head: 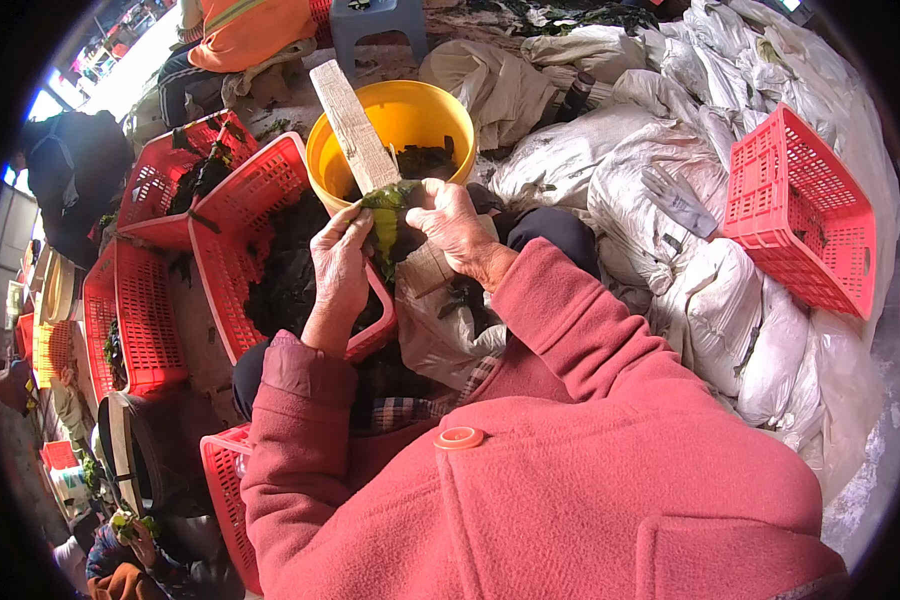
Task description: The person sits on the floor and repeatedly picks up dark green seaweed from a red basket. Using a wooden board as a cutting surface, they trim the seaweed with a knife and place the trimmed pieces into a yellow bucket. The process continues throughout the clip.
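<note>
Between my hands a dark green piece of seaweed (388,225) is stretched over a wooden board (356,131). My left hand (343,259) pinches its left edge between thumb and fingers. The right edge is gripped by my right hand (454,229), thumb toward the leaf. The board slopes across the rim of a yellow bucket (427,97), its near end (424,271) showing below my hands. Dark seaweed scraps (424,161) lie inside the bucket. Left of my hands stands a red plastic crate (229,300) holding a heap of dark seaweed (289,262).
More red crates (150,184) stand to the left, one with seaweed. White woven sacks (660,150) pile up on the right, bearing a glove (679,199) and a red crate (799,214). A blue stool (379,34) and a person in an orange vest (251,34) are ahead. Other people sit leftward.
</note>
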`<action>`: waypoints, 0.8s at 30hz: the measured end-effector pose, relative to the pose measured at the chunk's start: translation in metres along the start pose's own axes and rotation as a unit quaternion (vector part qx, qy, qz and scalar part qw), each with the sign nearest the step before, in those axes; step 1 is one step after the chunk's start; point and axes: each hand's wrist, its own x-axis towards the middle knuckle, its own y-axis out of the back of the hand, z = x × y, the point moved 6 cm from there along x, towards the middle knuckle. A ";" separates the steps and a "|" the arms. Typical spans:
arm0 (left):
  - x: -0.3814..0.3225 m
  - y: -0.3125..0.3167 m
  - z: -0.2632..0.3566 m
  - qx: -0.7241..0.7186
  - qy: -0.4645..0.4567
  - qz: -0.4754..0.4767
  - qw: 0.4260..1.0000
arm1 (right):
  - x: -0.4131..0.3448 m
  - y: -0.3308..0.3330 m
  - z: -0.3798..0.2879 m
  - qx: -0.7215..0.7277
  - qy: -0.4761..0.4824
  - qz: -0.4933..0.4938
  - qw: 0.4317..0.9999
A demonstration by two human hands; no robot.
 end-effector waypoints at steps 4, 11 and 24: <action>0.002 0.009 0.012 -0.097 -0.029 0.027 0.995 | 0.003 0.026 0.001 0.033 -0.108 0.089 0.990; 0.002 0.001 0.010 -0.104 -0.003 -0.026 0.994 | 0.000 -0.001 -0.009 -0.095 -0.056 -0.029 0.993; -0.004 -0.007 -0.001 -0.061 -0.020 -0.023 0.998 | -0.005 -0.005 -0.011 0.003 0.003 0.021 1.000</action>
